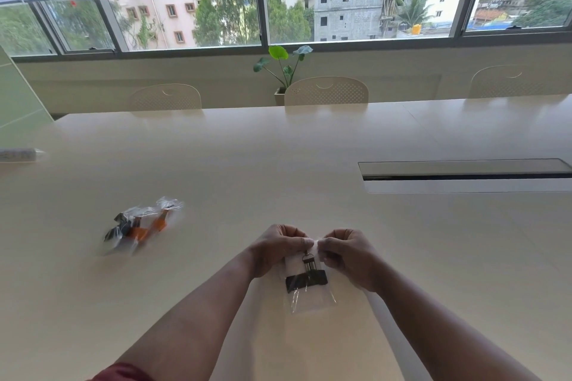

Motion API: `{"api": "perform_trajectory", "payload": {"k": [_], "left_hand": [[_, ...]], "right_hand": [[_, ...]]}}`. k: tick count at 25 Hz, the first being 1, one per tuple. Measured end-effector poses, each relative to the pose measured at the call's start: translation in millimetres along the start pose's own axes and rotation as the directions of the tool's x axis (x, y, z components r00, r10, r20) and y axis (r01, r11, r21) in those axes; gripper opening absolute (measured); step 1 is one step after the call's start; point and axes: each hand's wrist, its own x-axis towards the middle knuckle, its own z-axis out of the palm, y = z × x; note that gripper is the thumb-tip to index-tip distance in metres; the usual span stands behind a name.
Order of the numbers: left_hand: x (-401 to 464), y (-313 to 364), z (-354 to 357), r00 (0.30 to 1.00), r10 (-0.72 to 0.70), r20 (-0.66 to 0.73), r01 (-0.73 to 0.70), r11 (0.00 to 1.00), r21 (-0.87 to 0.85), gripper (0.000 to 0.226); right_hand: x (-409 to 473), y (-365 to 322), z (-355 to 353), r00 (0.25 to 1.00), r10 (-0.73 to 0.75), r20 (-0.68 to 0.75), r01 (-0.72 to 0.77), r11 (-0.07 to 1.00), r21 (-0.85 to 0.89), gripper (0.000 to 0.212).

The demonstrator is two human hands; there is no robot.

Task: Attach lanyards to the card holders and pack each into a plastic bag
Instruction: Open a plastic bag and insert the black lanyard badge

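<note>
A clear plastic bag [312, 295] hangs in front of me over the table's near middle. Inside it I see a card holder with a metal clip and a folded black lanyard [306, 280]. My left hand [278, 249] pinches the bag's top edge from the left. My right hand [348, 254] pinches the same top edge from the right, fingertips almost meeting. Further left on the table lies a small heap of packed bags [140, 224] with orange and black lanyards inside.
The cream table [309, 164] has a long cable slot [464, 175] at the right. A pale roll-like object [18, 154] lies at the far left edge. Chairs [326, 91] and a potted plant [283, 71] stand beyond the far edge, under the windows.
</note>
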Motion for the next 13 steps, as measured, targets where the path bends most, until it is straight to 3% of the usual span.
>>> {"api": "perform_trajectory", "payload": {"k": [13], "left_hand": [[4.1, -4.4, -1.4, 1.0, 0.024, -0.019, -0.024, 1.0, 0.018, 0.021]], "right_hand": [[1.3, -2.4, -4.0, 1.0, 0.015, 0.004, -0.015, 1.0, -0.008, 0.009]]}}
